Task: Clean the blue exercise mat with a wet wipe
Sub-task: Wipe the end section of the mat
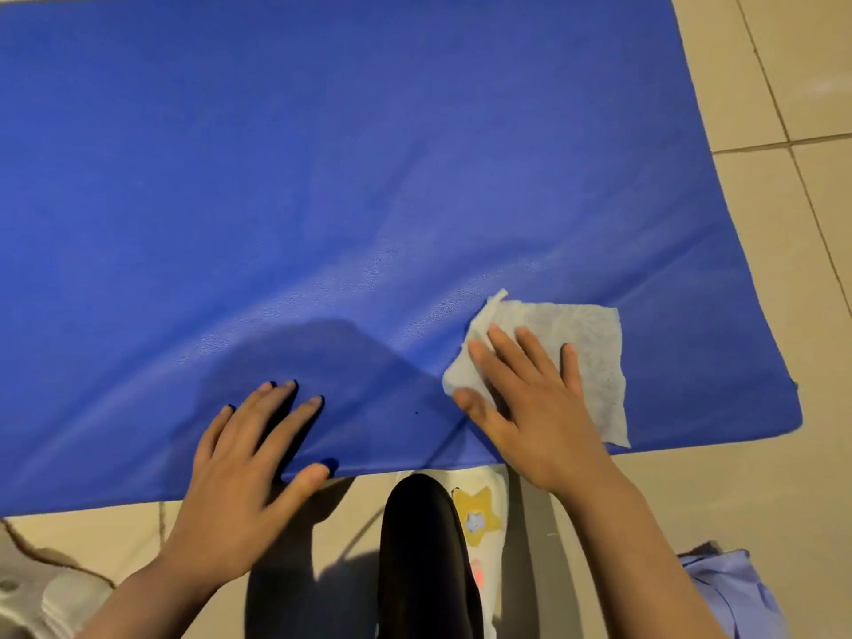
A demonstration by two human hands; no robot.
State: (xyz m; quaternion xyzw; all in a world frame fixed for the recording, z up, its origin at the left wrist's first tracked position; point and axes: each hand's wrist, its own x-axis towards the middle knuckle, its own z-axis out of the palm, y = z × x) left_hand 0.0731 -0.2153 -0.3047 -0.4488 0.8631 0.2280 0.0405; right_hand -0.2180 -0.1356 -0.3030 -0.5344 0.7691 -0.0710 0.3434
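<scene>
The blue exercise mat point(322, 177) lies flat on a tiled floor and fills most of the view. A white wet wipe point(585, 352) is spread on the mat near its front right corner. My right hand point(530, 408) presses flat on the wipe with straight, spread fingers, covering its left part. My left hand point(249, 458) rests flat on the mat's front edge, fingers straight, thumb at the rim. A crease runs across the mat between the two hands.
Beige floor tiles point(783, 108) border the mat on the right and front. A black-clad knee point(419, 546) and a white pack with a yellow star point(479, 514) sit between my arms. Pale blue fabric point(728, 588) lies at the bottom right, light cloth point(27, 588) at the bottom left.
</scene>
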